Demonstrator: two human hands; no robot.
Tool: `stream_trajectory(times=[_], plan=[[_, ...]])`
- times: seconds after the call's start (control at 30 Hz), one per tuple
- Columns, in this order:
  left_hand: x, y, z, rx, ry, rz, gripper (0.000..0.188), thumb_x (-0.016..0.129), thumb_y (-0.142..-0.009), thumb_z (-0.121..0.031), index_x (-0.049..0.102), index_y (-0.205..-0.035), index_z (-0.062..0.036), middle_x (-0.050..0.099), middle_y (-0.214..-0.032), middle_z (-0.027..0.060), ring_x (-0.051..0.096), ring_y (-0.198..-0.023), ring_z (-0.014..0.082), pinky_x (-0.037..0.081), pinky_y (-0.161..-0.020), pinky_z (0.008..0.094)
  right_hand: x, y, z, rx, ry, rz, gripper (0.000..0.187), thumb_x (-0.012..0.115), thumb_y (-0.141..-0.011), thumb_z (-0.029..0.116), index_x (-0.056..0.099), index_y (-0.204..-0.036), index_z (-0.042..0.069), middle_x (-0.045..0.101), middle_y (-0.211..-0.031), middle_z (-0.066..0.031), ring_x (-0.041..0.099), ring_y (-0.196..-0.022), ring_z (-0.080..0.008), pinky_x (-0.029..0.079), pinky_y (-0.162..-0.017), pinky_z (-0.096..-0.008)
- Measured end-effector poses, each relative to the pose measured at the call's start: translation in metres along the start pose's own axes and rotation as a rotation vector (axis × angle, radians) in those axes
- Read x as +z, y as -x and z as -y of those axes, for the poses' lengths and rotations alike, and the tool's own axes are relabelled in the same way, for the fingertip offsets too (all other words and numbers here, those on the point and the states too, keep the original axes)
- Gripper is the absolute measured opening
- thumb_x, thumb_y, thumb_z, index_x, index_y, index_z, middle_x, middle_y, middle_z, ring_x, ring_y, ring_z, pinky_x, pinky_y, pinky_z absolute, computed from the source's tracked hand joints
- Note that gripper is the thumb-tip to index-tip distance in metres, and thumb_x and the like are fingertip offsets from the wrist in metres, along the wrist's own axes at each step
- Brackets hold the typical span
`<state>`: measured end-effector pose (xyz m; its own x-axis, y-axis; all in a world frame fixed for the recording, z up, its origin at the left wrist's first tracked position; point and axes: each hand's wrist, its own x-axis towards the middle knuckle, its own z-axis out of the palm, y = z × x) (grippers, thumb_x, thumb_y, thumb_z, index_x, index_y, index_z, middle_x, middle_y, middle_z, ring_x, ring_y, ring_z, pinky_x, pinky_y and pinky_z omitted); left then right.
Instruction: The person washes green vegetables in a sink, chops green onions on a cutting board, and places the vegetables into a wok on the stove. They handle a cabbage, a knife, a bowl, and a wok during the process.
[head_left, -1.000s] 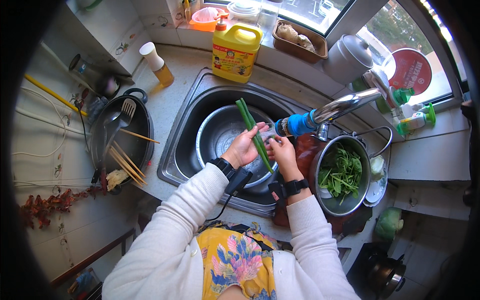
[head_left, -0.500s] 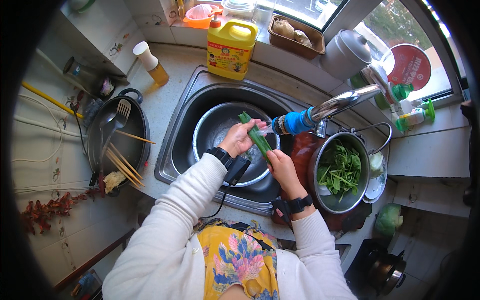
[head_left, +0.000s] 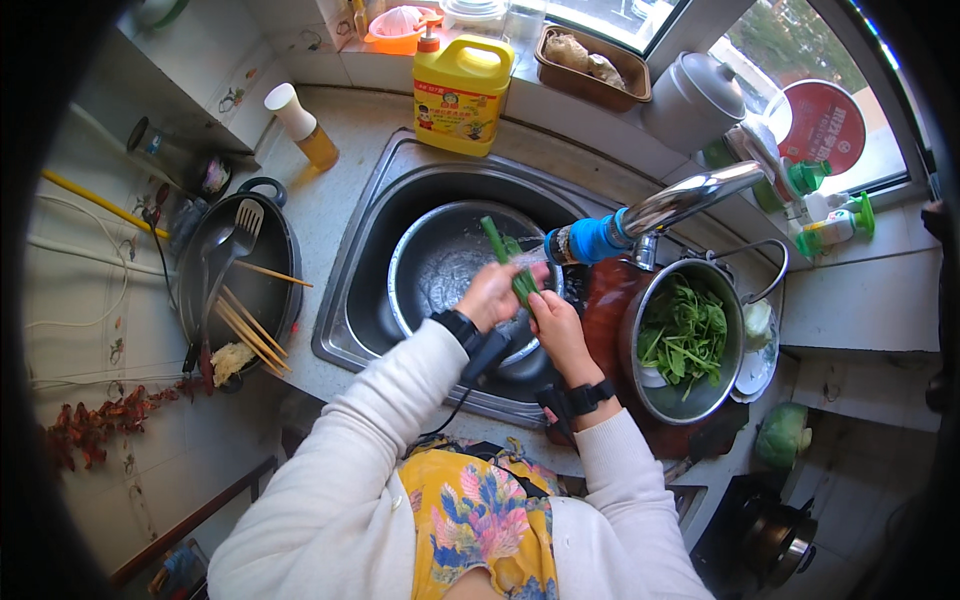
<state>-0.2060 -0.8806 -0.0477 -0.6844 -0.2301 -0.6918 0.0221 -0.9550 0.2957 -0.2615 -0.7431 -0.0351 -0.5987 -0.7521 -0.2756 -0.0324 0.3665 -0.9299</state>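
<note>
Long green leaves, seemingly of a green onion (head_left: 494,238), slant over a round metal basin (head_left: 397,262) that stands in the sink. My left hand (head_left: 488,296) is closed around their middle, its fingertips slightly blurred. At the lower end, my right hand (head_left: 557,325) grips the leaves between thumb and fingers. Water from the faucet (head_left: 585,243), which has a blue sleeve on its spout, runs onto the leaves and my left fingers. Some water lies in the bottom of the basin.
A pot of leafy greens (head_left: 684,335) stands right of the sink (head_left: 345,335). To the left, a dark pan (head_left: 240,300) holds a slotted turner and chopsticks. Behind the sink are a yellow jug (head_left: 458,95) and a pump bottle (head_left: 302,128).
My left hand has slid down and right along the leaves, closer to my right hand. The leaves now stand steeper and their upper ends spread apart. My right hand has shifted slightly left.
</note>
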Motion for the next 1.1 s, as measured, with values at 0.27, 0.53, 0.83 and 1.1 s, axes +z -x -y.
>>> stream_trajectory(times=[0.27, 0.53, 0.83, 1.1], plan=[[-0.008, -0.004, 0.000, -0.045, -0.077, 0.211, 0.036, 0.039, -0.102, -0.030, 0.046, -0.120, 0.0005, 0.056, -0.117, 0.0199, 0.057, -0.107, 0.0302, 0.044, -0.096, 0.0446, -0.002, -0.002, 0.009, 0.042, -0.001, -0.023, 0.029, 0.052, -0.096, 0.023, 0.055, -0.074, 0.004, 0.050, -0.058, -0.0002, 0.045, -0.051, -0.0078, 0.034, -0.048, -0.0252], [-0.005, -0.007, -0.019, 0.138, 0.105, 0.087, 0.034, 0.041, -0.101, -0.032, 0.048, -0.117, -0.0031, 0.057, -0.115, 0.0167, 0.059, -0.103, 0.0270, 0.048, -0.091, 0.0442, -0.006, 0.000, 0.005, 0.095, -0.037, 0.048, 0.030, 0.052, -0.096, 0.025, 0.055, -0.074, 0.005, 0.050, -0.057, 0.0010, 0.044, -0.050, -0.0074, 0.033, -0.046, -0.0250], [-0.005, 0.003, -0.010, 0.063, -0.008, 0.193, 0.028, 0.052, -0.097, -0.024, 0.050, -0.117, -0.0044, 0.058, -0.108, 0.0165, 0.060, -0.097, 0.0254, 0.050, -0.088, 0.0394, 0.001, -0.015, -0.001, 0.172, -0.097, 0.013, 0.031, 0.052, -0.095, 0.028, 0.057, -0.076, 0.004, 0.053, -0.057, -0.0023, 0.048, -0.050, -0.0107, 0.037, -0.047, -0.0272], [-0.013, -0.002, -0.018, 0.065, 0.013, 0.134, 0.023, 0.044, -0.099, -0.014, 0.048, -0.118, -0.0010, 0.054, -0.117, 0.0199, 0.057, -0.109, 0.0310, 0.047, -0.096, 0.0469, -0.005, -0.022, 0.018, 0.326, -0.139, 0.196, 0.026, 0.053, -0.097, 0.029, 0.060, -0.086, 0.007, 0.055, -0.066, 0.0013, 0.049, -0.050, -0.0062, 0.038, -0.045, -0.0207]])
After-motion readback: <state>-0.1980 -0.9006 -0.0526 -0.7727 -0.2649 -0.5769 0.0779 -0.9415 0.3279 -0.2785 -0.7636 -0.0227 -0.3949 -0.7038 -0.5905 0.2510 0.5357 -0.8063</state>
